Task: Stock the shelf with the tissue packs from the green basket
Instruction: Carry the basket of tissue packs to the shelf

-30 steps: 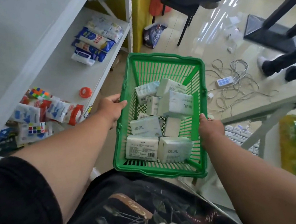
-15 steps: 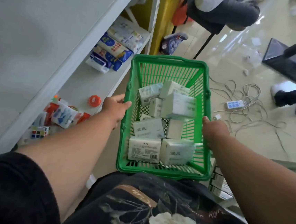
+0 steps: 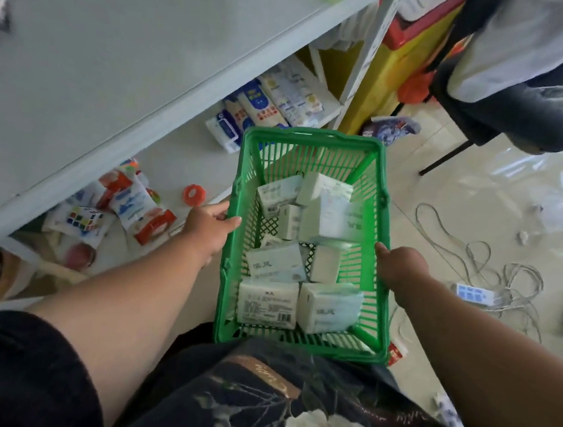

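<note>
I hold a green plastic basket in front of my body by its two long sides. My left hand grips the left rim and my right hand grips the right rim. Several white tissue packs lie loose inside the basket, some flat and some on edge. The white shelf stands to my left, its upper board wide and bare where I see it. The lower board runs under it beside the basket.
On the lower board lie blue-and-white packets, an orange tape roll, red-and-white packs and puzzle cubes. A yellow bin and a seated person's legs are ahead. Cables with a power strip cover the floor at right.
My view has turned left and up toward the shelf, so more of the upper board shows. The basket stays in both hands and sits closer to the shelf's lower board.
</note>
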